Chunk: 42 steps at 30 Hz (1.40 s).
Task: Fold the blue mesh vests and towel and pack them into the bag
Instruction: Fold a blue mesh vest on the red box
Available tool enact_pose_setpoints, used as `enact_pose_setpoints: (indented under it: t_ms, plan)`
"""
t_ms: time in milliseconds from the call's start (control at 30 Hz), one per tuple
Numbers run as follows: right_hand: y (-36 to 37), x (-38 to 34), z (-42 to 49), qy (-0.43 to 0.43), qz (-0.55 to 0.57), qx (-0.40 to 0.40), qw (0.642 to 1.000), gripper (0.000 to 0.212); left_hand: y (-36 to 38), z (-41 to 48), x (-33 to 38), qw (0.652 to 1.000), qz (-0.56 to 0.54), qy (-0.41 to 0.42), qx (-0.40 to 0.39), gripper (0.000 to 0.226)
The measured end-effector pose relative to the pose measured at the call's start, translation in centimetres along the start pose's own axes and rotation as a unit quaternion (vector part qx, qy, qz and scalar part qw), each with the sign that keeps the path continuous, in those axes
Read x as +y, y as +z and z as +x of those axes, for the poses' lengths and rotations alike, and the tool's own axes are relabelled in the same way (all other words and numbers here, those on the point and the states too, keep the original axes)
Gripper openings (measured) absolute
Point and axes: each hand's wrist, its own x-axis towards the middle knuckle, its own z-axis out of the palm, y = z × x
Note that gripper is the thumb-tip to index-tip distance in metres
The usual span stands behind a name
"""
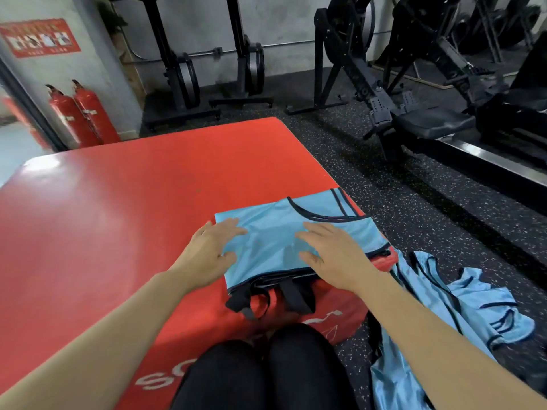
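White "SO" on red mat (124, 238) side, wall sign (40, 38) unreadable

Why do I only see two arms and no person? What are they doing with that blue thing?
The camera sits on the person's head and looks down, so you see only their arms and knees. The left hand and the right hand lie flat, fingers straight, on a folded blue vest, pressing it smooth. Neither grips anything. The vest lies on a big red mat, with black straps poking out beneath it. More blue vests lie crumpled on the floor to the right.
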Motion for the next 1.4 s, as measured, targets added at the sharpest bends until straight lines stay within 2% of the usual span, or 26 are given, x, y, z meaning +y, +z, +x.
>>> enact_pose_setpoints:
  t_ms: [67, 200, 400, 500, 533, 600, 700, 733, 800, 867, 933, 967, 1033, 1100, 1200, 1300, 1400]
  plan:
    - [0.5, -1.6, 0.3, -0.012, 0.009, -0.007, 1.0, 0.044, -0.1, -2.6, 0.4, 0.998, -0.057, -0.008, -0.011, 0.064]
    - [1.0, -3.1, 0.2, 0.004, 0.036, -0.039, 0.999, 0.034, 0.9, -5.4, 1.4, 0.995, -0.078, -0.013, -0.064, 0.058]
    - [0.4, -3.9, -0.7, 0.031, 0.04, -0.086, 0.995, 0.039, 1.7, -5.9, 2.7, 0.995, -0.049, -0.039, -0.076, 0.049]
    - [0.9, -3.5, -0.9, 0.047, 0.071, -0.094, 0.992, 0.041, 1.7, -6.2, 3.5, 0.995, -0.061, -0.032, -0.068, 0.028]
    - [1.2, -3.3, -0.9, 0.052, 0.083, -0.094, 0.991, 0.041, 1.5, -6.2, 3.8, 0.992, -0.078, -0.047, -0.088, 0.025]
    - [1.7, -2.9, -0.9, 0.06, 0.109, -0.089, 0.988, 0.042, 0.8, -6.0, 4.5, 0.979, -0.091, -0.082, -0.161, 0.032]
    - [2.0, -2.6, -0.8, 0.072, 0.169, -0.092, 0.979, 0.039, -0.2, -5.5, 5.5, 0.964, -0.05, -0.097, -0.242, 0.036]
    - [2.0, -2.4, -0.8, 0.085, 0.213, -0.077, 0.97, 0.037, -0.7, -5.1, 5.7, 0.966, -0.048, -0.099, -0.232, 0.034]
    - [1.3, -2.0, -1.0, 0.134, 0.276, 0.007, 0.952, 0.032, -1.6, -3.9, 6.1, 0.981, -0.074, -0.104, -0.146, 0.029]
    - [0.4, -0.9, -1.3, 0.186, 0.211, 0.123, 0.952, 0.031, -2.0, -2.2, 6.3, 0.99, -0.093, -0.081, -0.07, 0.028]
    - [-0.4, 0.7, -1.9, 0.253, 0.08, 0.198, 0.944, 0.033, -1.3, -0.3, 6.5, 0.996, -0.051, -0.038, -0.066, 0.035]
    - [-0.7, 1.7, -2.1, 0.298, 0.025, 0.201, 0.933, 0.033, -0.6, 0.6, 6.9, 0.997, -0.016, -0.022, -0.078, 0.04]
    - [-0.9, 3.2, -2.4, 0.395, -0.025, 0.151, 0.906, 0.036, 0.9, 2.1, 7.6, 0.993, 0.057, -0.009, -0.104, 0.055]
    - [-0.7, 4.4, -2.4, 0.457, -0.007, 0.101, 0.884, 0.046, 2.6, 3.3, 8.1, 0.985, 0.106, -0.013, -0.137, 0.082]
    - [-1.0, 5.8, -1.7, 0.481, 0.029, 0.07, 0.873, 0.055, 4.6, 4.3, 8.2, 0.969, 0.153, -0.017, -0.193, 0.124]
    - [-1.5, 6.9, -0.8, 0.482, 0.03, 0.06, 0.873, 0.053, 5.8, 5.3, 8.2, 0.965, 0.161, -0.027, -0.207, 0.136]
    - [-1.1, 7.1, -0.4, 0.483, 0.071, 0.05, 0.872, 0.061, 6.1, 6.5, 8.1, 0.962, 0.174, -0.025, -0.208, 0.139]
